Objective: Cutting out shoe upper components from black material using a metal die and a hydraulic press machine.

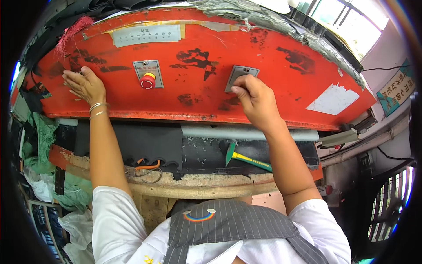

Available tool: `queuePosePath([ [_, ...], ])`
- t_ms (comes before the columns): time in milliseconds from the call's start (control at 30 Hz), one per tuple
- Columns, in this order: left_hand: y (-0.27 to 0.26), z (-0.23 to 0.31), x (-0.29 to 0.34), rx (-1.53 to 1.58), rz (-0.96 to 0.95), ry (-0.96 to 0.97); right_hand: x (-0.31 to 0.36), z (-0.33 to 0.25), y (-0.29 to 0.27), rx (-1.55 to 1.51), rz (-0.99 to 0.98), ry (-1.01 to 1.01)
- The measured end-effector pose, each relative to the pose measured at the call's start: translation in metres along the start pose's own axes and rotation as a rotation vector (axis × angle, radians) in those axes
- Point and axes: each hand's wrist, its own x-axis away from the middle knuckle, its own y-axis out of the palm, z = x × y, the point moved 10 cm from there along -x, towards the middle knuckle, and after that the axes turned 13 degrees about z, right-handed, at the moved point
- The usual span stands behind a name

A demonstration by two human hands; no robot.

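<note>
A wide red machine panel (pixel 167 101) with black scuffs spans the space in front of me. My left hand (pixel 85 84) is at its left part, open, fingers stretched out together; whether the palm touches the panel I cannot tell. Farther right sits a red emergency-stop button (pixel 147 81) with a yellow collar on a metal plate, touched by neither hand. My right hand (pixel 257 100) is closed, fingers curled, in front of a second metal plate (pixel 238 74). The hand covers that plate's lower part, so what the fingers grip, if anything, is hidden.
Below the panel, a black sheet (pixel 132 141) lies on the worktop. A hammer (pixel 246 159) with a green head and yellow-green handle rests there, beside orange-handled scissors (pixel 147 166). Along the front runs a worn wooden edge (pixel 198 187). Plastic bags (pixel 77 229) hang at lower left.
</note>
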Motion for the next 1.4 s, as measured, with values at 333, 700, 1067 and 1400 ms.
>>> queuePosePath([
  [333,-0.171,0.072,0.244,0.588,-1.127,0.016,0.251,0.038,0.020,-0.088,-0.678,0.236],
  [700,-0.244,0.156,0.331,0.479,-1.445,0.380,0.296,0.028,-0.036,0.425,-0.581,0.226],
  [1067,-0.309,0.129,0.348,0.509,-1.286,0.364,0.362,-0.001,-0.045,0.350,-0.542,0.158],
  [1400,-0.321,0.107,0.365,0.593,-1.189,0.416,0.393,-0.001,-0.033,0.287,-0.475,0.058],
])
